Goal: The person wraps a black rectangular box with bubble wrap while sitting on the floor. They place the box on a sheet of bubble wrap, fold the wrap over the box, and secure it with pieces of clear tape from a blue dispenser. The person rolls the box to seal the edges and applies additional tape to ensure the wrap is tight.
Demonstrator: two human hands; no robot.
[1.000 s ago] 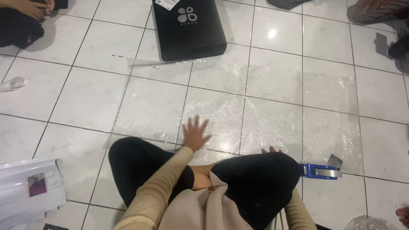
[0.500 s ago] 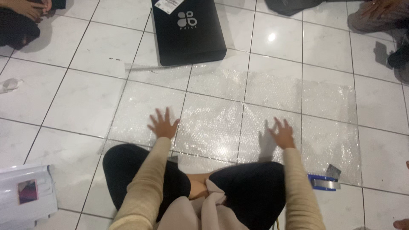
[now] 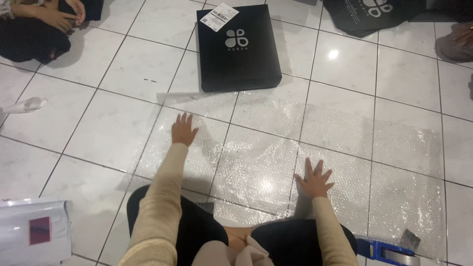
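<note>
A clear sheet of bubble wrap (image 3: 276, 148) lies flat on the white tiled floor in front of my crossed legs. My left hand (image 3: 183, 129) presses palm-down on its left part, fingers spread, arm stretched forward. My right hand (image 3: 314, 178) rests flat on the wrap nearer to me, fingers spread too. Neither hand holds anything. A black flat box (image 3: 237, 45) with a white logo and a white label lies just beyond the far edge of the wrap.
A blue tape dispenser (image 3: 387, 251) sits at my right knee. White plastic packaging (image 3: 34, 239) lies at lower left, a crumpled scrap (image 3: 27, 105) further left. Another person's hands (image 3: 56, 17) are at upper left. Black bags (image 3: 372, 15) lie at the top right.
My left hand has slid forward and outward over the wrap. My right hand has come out onto the sheet. The view has shifted, so the black box shows more fully.
</note>
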